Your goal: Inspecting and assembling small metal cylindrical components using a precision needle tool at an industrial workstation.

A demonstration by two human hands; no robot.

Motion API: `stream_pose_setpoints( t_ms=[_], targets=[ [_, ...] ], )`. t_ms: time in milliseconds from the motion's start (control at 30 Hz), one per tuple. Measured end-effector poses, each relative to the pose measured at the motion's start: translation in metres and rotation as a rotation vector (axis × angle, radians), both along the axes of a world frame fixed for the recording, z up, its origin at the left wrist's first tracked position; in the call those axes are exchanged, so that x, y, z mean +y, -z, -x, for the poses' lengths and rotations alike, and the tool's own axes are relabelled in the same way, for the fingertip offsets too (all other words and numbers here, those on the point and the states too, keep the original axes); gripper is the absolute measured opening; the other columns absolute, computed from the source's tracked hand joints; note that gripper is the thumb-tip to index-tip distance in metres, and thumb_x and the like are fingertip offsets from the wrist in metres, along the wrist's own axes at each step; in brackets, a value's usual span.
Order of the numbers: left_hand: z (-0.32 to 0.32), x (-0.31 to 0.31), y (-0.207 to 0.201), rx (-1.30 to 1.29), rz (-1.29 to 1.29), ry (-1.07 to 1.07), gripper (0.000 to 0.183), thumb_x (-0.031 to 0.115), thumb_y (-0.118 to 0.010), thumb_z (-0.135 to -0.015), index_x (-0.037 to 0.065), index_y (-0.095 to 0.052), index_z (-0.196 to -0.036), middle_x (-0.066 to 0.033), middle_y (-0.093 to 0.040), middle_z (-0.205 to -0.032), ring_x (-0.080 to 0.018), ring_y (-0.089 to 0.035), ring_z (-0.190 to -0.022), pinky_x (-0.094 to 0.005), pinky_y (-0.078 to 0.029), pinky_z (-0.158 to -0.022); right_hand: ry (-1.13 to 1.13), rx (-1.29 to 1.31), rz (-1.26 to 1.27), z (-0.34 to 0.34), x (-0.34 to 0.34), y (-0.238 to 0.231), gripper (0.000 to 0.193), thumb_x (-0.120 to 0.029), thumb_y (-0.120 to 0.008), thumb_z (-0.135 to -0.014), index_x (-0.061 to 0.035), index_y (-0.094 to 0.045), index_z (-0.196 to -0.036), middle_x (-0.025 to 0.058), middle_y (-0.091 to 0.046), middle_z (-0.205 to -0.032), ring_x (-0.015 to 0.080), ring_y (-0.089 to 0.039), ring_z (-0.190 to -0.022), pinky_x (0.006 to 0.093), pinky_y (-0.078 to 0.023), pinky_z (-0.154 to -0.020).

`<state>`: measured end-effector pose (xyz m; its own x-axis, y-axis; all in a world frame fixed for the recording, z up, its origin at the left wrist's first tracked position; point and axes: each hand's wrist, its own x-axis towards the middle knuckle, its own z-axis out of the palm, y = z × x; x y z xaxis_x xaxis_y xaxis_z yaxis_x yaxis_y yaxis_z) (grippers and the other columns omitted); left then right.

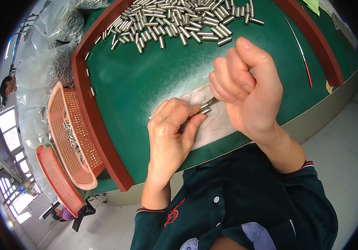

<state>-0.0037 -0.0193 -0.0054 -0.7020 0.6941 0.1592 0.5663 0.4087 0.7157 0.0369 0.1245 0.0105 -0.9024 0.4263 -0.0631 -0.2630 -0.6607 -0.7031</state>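
My left hand is over the near middle of the green tabletop, thumb and fingers closed on small shiny metal cylinders; about two of their ends show at the fingertips. My right hand is raised just to the right, in a fist around a slim tool whose dark metal tip points at the cylinders. Its handle is hidden in the fist, so I cannot tell the tool's kind. Tip and cylinders look to be touching or nearly so. Beneath both hands lies a flat whitish pad.
Loose metal cylinders are heaped at the far side. Dark red rails border the table, a few cylinders along the left one. At right lies a thin red-handled tool. Left stand a pink basket, a second basket and plastic bags.
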Motion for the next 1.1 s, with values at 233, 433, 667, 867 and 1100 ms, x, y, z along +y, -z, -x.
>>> stream_pose_setpoints(
  t_ms=[233, 433, 667, 867, 1100],
  targets=[
    [0.0, 0.0, 0.0, -0.01, 0.005, 0.005, 0.015, 0.002, -0.07, -0.062, 0.002, -0.061, -0.074, -0.0069, -0.053, -0.066, -0.0228, -0.05, -0.06, -0.0321, -0.04, -0.054, -0.01, -0.012, -0.014, 0.002, -0.001, -0.001, 0.045, -0.025, -0.03, -0.091, -0.0143, -0.024, -0.048, -0.0033, -0.023, -0.041, 0.0071, -0.013, -0.038, 0.0242, -0.015, -0.037],
    [0.001, -0.002, 0.001, -0.024, -0.001, 0.002, 0.015, 0.002, -0.07, -0.062, 0.002, -0.061, -0.074, -0.0067, -0.052, -0.066, -0.0228, -0.05, -0.06, -0.032, -0.04, -0.055, -0.001, -0.025, -0.031, 0.002, -0.004, -0.004, 0.044, -0.026, -0.03, -0.09, -0.0143, -0.024, -0.048, -0.0035, -0.023, -0.041, 0.0071, -0.013, -0.039, 0.0242, -0.015, -0.038],
    [0.001, -0.002, 0.002, -0.026, 0.002, 0.01, 0.015, 0.003, -0.07, -0.062, 0.003, -0.06, -0.074, -0.0065, -0.052, -0.066, -0.023, -0.049, -0.06, -0.0323, -0.039, -0.056, 0.021, -0.032, -0.079, 0.002, -0.006, -0.004, 0.044, -0.026, -0.031, -0.089, -0.0142, -0.024, -0.048, -0.0038, -0.023, -0.041, 0.007, -0.013, -0.039, 0.024, -0.015, -0.039],
    [0.001, -0.002, 0.002, -0.013, -0.009, 0.008, 0.015, 0.002, -0.069, -0.062, 0.002, -0.06, -0.074, -0.0067, -0.052, -0.066, -0.0232, -0.049, -0.06, -0.0321, -0.039, -0.056, 0.007, 0.037, -0.013, 0.0, -0.003, 0.003, 0.04, -0.023, -0.034, -0.089, -0.0112, -0.027, -0.051, -0.0037, -0.025, -0.045, 0.0057, -0.018, -0.042, 0.0231, -0.017, -0.04],
    [0.001, -0.001, 0.002, -0.013, -0.018, 0.009, 0.015, 0.002, -0.07, -0.061, 0.002, -0.06, -0.073, -0.0068, -0.051, -0.065, -0.0233, -0.049, -0.06, -0.032, -0.039, -0.055, 0.032, -0.035, -0.097, 0.002, -0.006, -0.005, 0.043, -0.026, -0.031, -0.09, -0.0141, -0.025, -0.048, -0.0036, -0.023, -0.042, 0.0067, -0.014, -0.04, 0.024, -0.015, -0.039]
  ],
)
